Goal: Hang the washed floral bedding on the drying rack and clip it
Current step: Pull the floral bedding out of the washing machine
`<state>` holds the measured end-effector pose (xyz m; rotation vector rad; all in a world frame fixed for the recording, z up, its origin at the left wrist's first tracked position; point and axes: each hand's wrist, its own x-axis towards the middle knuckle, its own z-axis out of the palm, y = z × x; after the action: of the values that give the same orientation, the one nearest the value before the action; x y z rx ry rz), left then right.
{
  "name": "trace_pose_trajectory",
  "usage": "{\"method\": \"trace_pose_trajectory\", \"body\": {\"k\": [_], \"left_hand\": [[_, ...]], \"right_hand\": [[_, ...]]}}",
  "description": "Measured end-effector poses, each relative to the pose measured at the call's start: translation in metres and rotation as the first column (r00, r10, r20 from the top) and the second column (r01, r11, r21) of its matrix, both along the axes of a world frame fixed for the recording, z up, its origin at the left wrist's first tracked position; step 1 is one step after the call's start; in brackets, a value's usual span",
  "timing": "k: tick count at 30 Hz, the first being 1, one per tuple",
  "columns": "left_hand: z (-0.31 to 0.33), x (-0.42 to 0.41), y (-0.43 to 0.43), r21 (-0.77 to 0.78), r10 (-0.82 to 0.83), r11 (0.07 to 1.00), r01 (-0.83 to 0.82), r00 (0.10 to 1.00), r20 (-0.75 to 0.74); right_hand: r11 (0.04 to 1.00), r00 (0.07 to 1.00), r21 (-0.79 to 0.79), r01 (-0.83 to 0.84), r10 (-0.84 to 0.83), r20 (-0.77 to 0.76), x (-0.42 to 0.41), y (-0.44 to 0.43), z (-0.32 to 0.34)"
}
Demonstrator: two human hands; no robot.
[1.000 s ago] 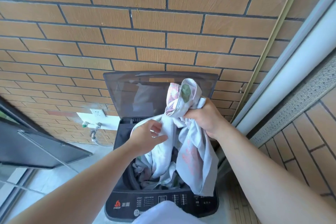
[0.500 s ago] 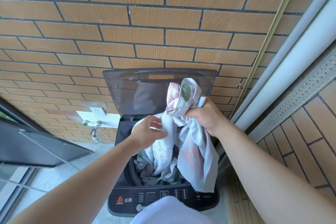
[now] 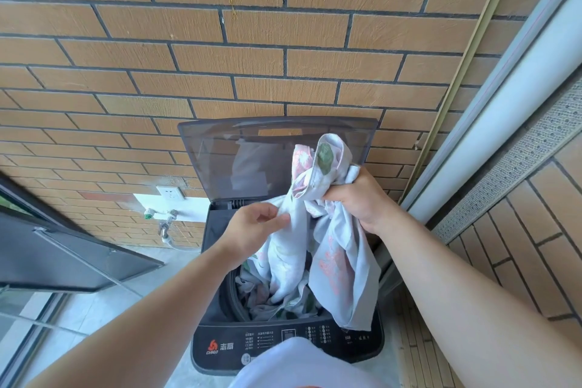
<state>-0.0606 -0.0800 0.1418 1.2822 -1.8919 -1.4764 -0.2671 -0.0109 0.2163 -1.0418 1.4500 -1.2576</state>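
Washing machine [image 3: 271, 344] lid-up against brick wall [image 3: 252, 72], white column [image 3: 504, 104] close right, floor [image 3: 104, 302] open left; left hand [image 3: 252, 227] pinches, right hand [image 3: 360, 198] grips floral bedding [image 3: 343, 264].

Pale floral bedding [image 3: 333, 249], pink blooms and green leaves, hangs bunched at five o'clock, lower folds in the washer drum [image 3: 232, 291].

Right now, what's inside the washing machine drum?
Crumpled floral bedding fills the washing machine drum; the right hand grips its upper part, the left hand pinches a fold. Whatever lies beneath the fabric is covered.
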Motion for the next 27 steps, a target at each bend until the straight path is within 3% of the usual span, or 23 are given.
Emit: {"method": "trace_pose_trajectory", "body": {"k": [3, 5, 13, 18, 22, 24, 27], "left_hand": [[-0.015, 0.001, 0.001, -0.104, -0.120, 0.983, 0.149, 0.962, 0.244], [-0.020, 0.000, 0.001, -0.105, -0.115, 0.983, 0.151, 0.950, 0.291], [0.005, 0.006, -0.026, -0.178, 0.178, 0.973, -0.147, 0.968, 0.178], [0.078, -0.004, -0.040, -0.492, 0.216, 0.855, -0.162, 0.975, 0.055], [0.148, -0.022, -0.035, -0.641, -0.050, 0.766, 0.039, 0.999, 0.001], [0.159, -0.031, -0.026, -0.568, -0.224, 0.808, 0.158, 0.973, -0.048], [0.153, -0.036, -0.017, -0.377, -0.303, 0.900, 0.219, 0.936, -0.179]], "right_hand": [[1.000, 1.000, -0.012, 0.019, -0.018, 0.024, 0.002, 0.001, 0.002], [0.999, 0.998, -0.005, 0.049, -0.049, 0.031, 0.003, 0.002, 0.002], [0.998, 0.997, 0.034, 0.052, -0.050, -0.053, -0.009, 0.008, 0.005], [0.983, 0.982, 0.102, -0.150, 0.160, -0.098, -0.012, 0.014, 0.009], [0.949, 0.949, 0.023, -0.316, 0.315, 0.016, 0.004, 0.014, 0.022], [0.938, 0.931, -0.042, -0.343, 0.346, 0.118, 0.013, 0.011, 0.029], [0.930, 0.916, -0.067, -0.361, 0.367, 0.162, 0.023, 0.008, 0.031]]}}
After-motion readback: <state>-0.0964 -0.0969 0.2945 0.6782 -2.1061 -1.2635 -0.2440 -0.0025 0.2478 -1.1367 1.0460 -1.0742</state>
